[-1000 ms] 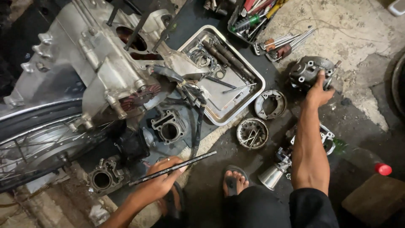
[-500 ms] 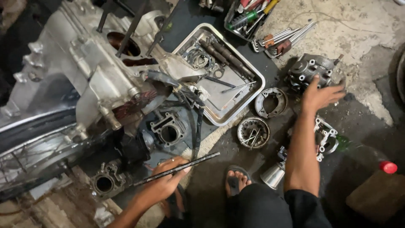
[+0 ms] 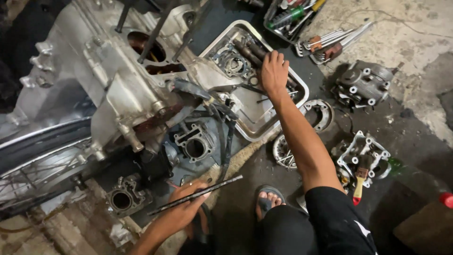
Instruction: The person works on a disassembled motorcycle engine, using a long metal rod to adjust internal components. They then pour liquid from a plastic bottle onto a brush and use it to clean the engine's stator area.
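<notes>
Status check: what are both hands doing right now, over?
Left hand gripping long rod. Right hand reaching into metal tray, on the parts there. Nothing in the way.

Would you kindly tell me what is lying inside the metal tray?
Inside the metal tray lie a flat gasket, dark bolts or rods and some thin pins. The right hand reaches in and covers whatever lies beneath it.
</notes>
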